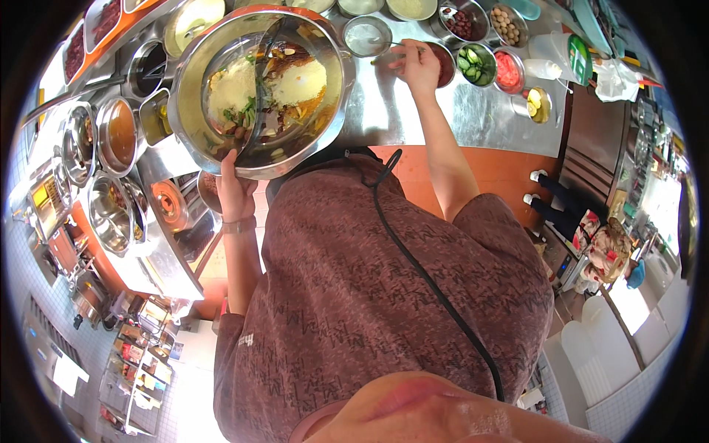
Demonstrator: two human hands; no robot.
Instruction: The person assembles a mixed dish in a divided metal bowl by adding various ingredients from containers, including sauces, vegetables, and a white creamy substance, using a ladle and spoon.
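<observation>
**Divided steel pot held at the rim, other hand at the condiment bowls**

The left hand (235, 186) grips the near rim of a large round stainless-steel pot (190, 103) split by a curved divider into two halves. The fingers are closed around the rim edge, with the thumb on top and the rest curled beneath, out of sight. A dark wristband sits just below that hand. Beyond the fingers, inside the pot, lie pale powdery heaps, green herbs, dark red chillies and brownish seasoning on both sides of the divider. The pot is tilted, its open face turned toward the camera, and it is held above the steel counter (399, 111).

The right hand (417, 65) reaches forward over the counter, well apart from the left hand. Its fingers are pinched together on a thin light-coloured utensil handle (399, 50) that runs to the left of the fingertips toward a small round steel bowl of pale sauce (367, 35). Just to the right of the fingers stands a small bowl of dark red paste (445, 65); further right are a bowl of sliced green cucumber (475, 65) and a bowl of pink-red pieces (508, 71). Past the fingertips more steel bowls line the back of the counter.
</observation>
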